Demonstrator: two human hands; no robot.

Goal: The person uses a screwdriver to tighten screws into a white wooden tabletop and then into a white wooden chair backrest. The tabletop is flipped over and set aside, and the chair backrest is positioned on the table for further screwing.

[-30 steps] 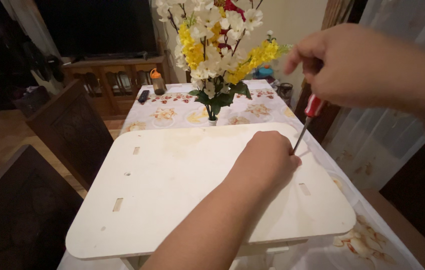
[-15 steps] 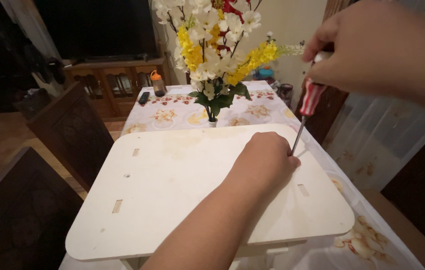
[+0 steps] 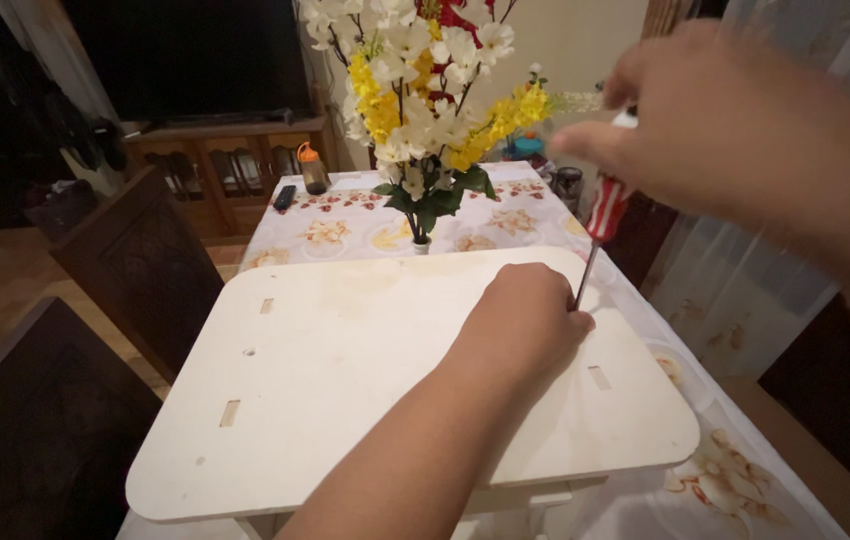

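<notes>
A pale wooden board (image 3: 365,380) with rounded corners and small slots lies flat on the table. My left hand (image 3: 525,322) rests as a fist on its right part, fingers curled by the tip of a screwdriver (image 3: 600,225). The screwdriver has a red and white striped handle and a thin metal shaft, standing almost upright with its tip on the board. My right hand (image 3: 735,130) grips the top of that handle from above, close to the camera and blurred.
A vase of white, yellow and red artificial flowers (image 3: 425,100) stands behind the board on a floral tablecloth (image 3: 345,225). Dark wooden chairs (image 3: 135,270) stand at the left. A remote (image 3: 285,197), an orange-capped bottle (image 3: 313,170) and a cabinet lie further back.
My right hand has shifted up and left on the screwdriver handle, turning it. The left fist and the board have stayed in place.
</notes>
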